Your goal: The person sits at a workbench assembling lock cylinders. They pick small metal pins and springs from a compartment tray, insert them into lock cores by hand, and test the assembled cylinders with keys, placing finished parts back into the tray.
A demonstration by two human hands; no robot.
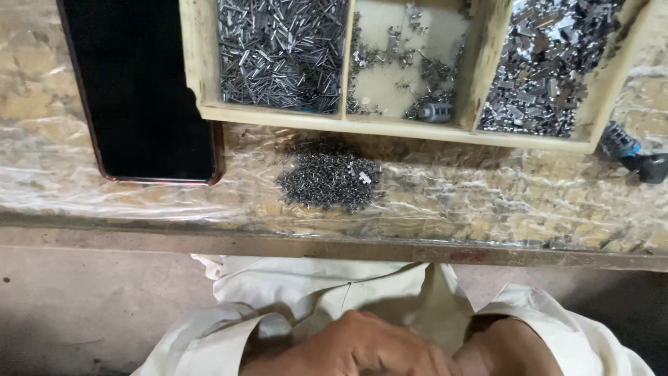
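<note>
With both hands, the left hand (362,348) and the right hand (508,348), held low in the lap against the cream cloth (334,292), their fingers hidden so that no grip can be told, the small grey heap of tiny metal parts (330,182) on the plastic-wrapped surface (487,202), just before the cream three-compartment wooden tray (410,129), is best reached lightly and pinched few at a time.

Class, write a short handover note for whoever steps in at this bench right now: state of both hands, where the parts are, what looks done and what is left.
Left hand and right hand: low over the lap, off the bench, together; whether they hold anything cannot be told.
Parts: wooden tray with pins in its left bin, a few pieces in the middle, metal clips on the right. Small dark pile on the bench in front.
Phone lies left of the tray.
Done: no finished pieces visible.
Left: the pile and bins remain.
</note>
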